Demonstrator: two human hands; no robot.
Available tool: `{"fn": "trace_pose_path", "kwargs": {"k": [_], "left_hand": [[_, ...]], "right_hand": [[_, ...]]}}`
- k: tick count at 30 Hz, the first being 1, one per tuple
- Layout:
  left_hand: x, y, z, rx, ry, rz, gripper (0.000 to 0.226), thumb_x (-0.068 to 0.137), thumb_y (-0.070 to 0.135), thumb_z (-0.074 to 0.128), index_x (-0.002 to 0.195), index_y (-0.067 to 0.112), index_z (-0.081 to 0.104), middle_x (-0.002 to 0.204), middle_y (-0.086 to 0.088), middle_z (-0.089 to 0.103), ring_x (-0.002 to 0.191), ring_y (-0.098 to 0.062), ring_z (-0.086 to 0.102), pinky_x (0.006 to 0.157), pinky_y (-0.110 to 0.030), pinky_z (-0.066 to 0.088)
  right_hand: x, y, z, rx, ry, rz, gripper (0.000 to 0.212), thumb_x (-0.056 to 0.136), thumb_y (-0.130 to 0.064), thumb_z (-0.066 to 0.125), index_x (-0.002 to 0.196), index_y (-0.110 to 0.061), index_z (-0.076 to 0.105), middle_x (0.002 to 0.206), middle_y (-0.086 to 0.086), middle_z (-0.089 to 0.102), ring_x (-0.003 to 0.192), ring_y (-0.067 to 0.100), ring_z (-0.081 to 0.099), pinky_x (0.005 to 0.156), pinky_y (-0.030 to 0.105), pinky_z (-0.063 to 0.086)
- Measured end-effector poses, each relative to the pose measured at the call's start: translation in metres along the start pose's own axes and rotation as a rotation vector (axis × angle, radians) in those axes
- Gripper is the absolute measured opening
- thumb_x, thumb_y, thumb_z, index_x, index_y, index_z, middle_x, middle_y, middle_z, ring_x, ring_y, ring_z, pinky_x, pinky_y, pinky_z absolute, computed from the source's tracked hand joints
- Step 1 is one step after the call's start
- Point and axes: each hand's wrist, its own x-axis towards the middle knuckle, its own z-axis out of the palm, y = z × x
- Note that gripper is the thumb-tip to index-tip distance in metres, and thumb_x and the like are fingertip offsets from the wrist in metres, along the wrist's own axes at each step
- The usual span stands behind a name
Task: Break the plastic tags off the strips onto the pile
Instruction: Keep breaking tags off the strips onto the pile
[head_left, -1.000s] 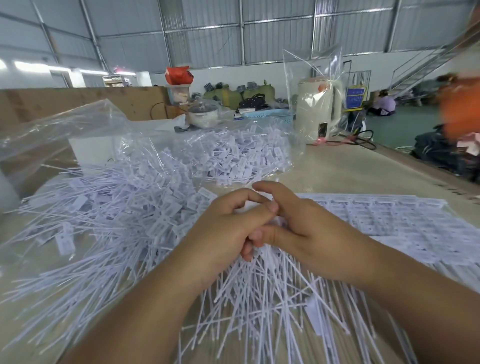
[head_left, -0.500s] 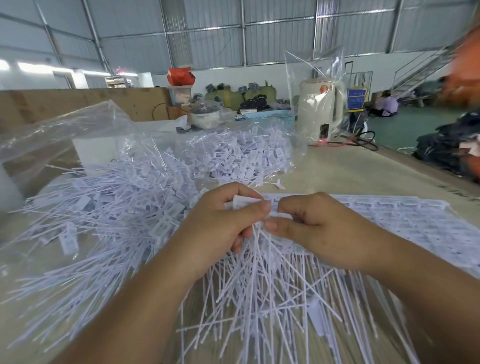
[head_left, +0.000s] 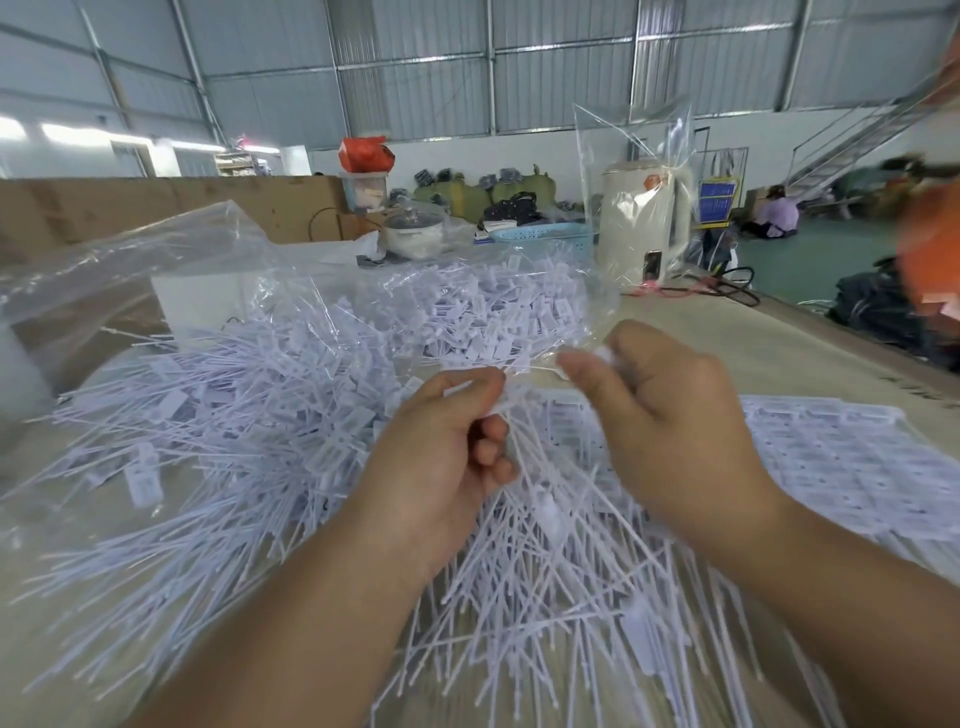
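Note:
My left hand grips the top of a bundle of white plastic strips whose thin tails fan down toward me. My right hand is raised to the right of it and pinches a small white tag between thumb and fingers, apart from the bundle. A large pile of loose white tags spreads over the table on the left and runs back into a clear plastic bag. Flat sheets of unbroken tags lie on the table under my right forearm.
A cream kettle inside a clear bag stands at the back of the table, with black cables beside it. A pot, a blue basket and cardboard sheets sit farther back. The table's right edge drops to a green floor where a person sits.
My hands have drawn apart: the right one moved up and to the right with a tag broken away from the bundle, while the left still holds the strips.

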Motion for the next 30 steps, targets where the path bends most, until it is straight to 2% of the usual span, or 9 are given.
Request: {"fn": "trace_pose_path", "kwargs": {"k": [3, 7, 11, 15, 19, 23, 25, 28, 30], "left_hand": [[0.000, 0.000, -0.002, 0.058, -0.041, 0.019, 0.011, 0.092, 0.014, 0.062, 0.083, 0.017, 0.068, 0.049, 0.002, 0.047, 0.037, -0.008, 0.037, 0.036, -0.020, 0.037], [-0.004, -0.002, 0.000, 0.284, -0.159, 0.120, 0.013, 0.086, 0.023, 0.069, 0.074, 0.026, 0.072, 0.048, 0.002, 0.048, 0.039, -0.009, 0.038, 0.039, -0.021, 0.037], [-0.004, -0.002, -0.001, 0.313, -0.236, 0.125, 0.020, 0.067, 0.043, 0.073, 0.074, 0.025, 0.070, 0.048, 0.002, 0.047, 0.038, -0.009, 0.038, 0.040, -0.020, 0.036], [-0.002, 0.000, -0.005, 0.321, -0.285, 0.059, 0.020, 0.067, 0.036, 0.079, 0.079, 0.022, 0.072, 0.050, 0.003, 0.046, 0.039, -0.008, 0.037, 0.039, -0.019, 0.035], [0.001, 0.005, -0.011, 0.333, -0.343, 0.019, 0.022, 0.068, 0.024, 0.080, 0.086, 0.018, 0.071, 0.058, 0.000, 0.056, 0.039, -0.006, 0.041, 0.039, -0.018, 0.036], [0.001, 0.010, -0.014, 0.457, -0.339, 0.106, 0.018, 0.065, 0.018, 0.080, 0.081, 0.022, 0.072, 0.066, -0.004, 0.062, 0.043, -0.007, 0.048, 0.040, -0.019, 0.038], [0.001, 0.011, -0.014, 0.499, -0.291, 0.175, 0.016, 0.066, 0.016, 0.079, 0.077, 0.024, 0.072, 0.060, -0.002, 0.060, 0.044, -0.008, 0.049, 0.039, -0.021, 0.039], [0.004, 0.016, -0.018, 0.455, -0.227, 0.210, 0.021, 0.064, 0.012, 0.084, 0.076, 0.025, 0.072, 0.050, 0.001, 0.055, 0.041, -0.008, 0.048, 0.038, -0.021, 0.038], [0.004, 0.017, -0.019, 0.509, -0.194, 0.246, 0.022, 0.066, 0.011, 0.083, 0.077, 0.025, 0.071, 0.051, 0.003, 0.056, 0.041, -0.007, 0.049, 0.038, -0.021, 0.039]], "right_hand": [[0.003, 0.006, -0.008, 0.068, -0.059, 0.006, 0.046, 0.091, -0.053, 0.051, 0.068, -0.015, 0.042, 0.053, -0.007, 0.037, 0.045, 0.008, 0.031, 0.042, 0.019, 0.025], [-0.004, 0.010, -0.005, 0.115, -0.414, 0.007, 0.034, 0.090, -0.063, 0.045, 0.106, -0.034, 0.047, 0.053, -0.004, 0.052, 0.040, 0.006, 0.038, 0.043, 0.018, 0.031], [-0.006, 0.009, 0.000, 0.172, -0.598, -0.021, 0.049, 0.092, -0.058, 0.040, 0.132, -0.030, 0.034, 0.089, -0.009, 0.071, 0.077, 0.013, 0.068, 0.073, 0.045, 0.052], [-0.008, 0.009, 0.000, 0.173, -0.617, -0.036, 0.062, 0.090, -0.064, 0.036, 0.141, -0.030, 0.025, 0.097, -0.013, 0.069, 0.090, 0.014, 0.067, 0.082, 0.047, 0.052], [-0.007, 0.008, -0.001, 0.160, -0.630, -0.044, 0.066, 0.084, -0.067, 0.042, 0.141, -0.039, 0.022, 0.097, -0.007, 0.069, 0.085, 0.017, 0.069, 0.077, 0.048, 0.053], [-0.007, 0.008, -0.002, 0.117, -0.644, -0.066, 0.068, 0.085, -0.063, 0.046, 0.143, -0.039, 0.019, 0.093, -0.011, 0.068, 0.081, 0.006, 0.066, 0.072, 0.034, 0.053], [-0.003, 0.007, -0.007, 0.079, -0.621, -0.052, 0.064, 0.086, -0.062, 0.044, 0.140, -0.031, 0.030, 0.076, -0.006, 0.064, 0.065, 0.007, 0.061, 0.059, 0.027, 0.048], [0.004, 0.008, -0.016, -0.013, -0.569, -0.044, 0.039, 0.089, -0.057, 0.044, 0.103, -0.024, 0.060, 0.056, -0.005, 0.050, 0.049, 0.009, 0.047, 0.049, 0.027, 0.038], [0.007, 0.009, -0.019, -0.061, -0.564, -0.049, 0.034, 0.095, -0.045, 0.048, 0.072, -0.021, 0.055, 0.054, -0.005, 0.045, 0.050, 0.010, 0.044, 0.051, 0.029, 0.037]]}}
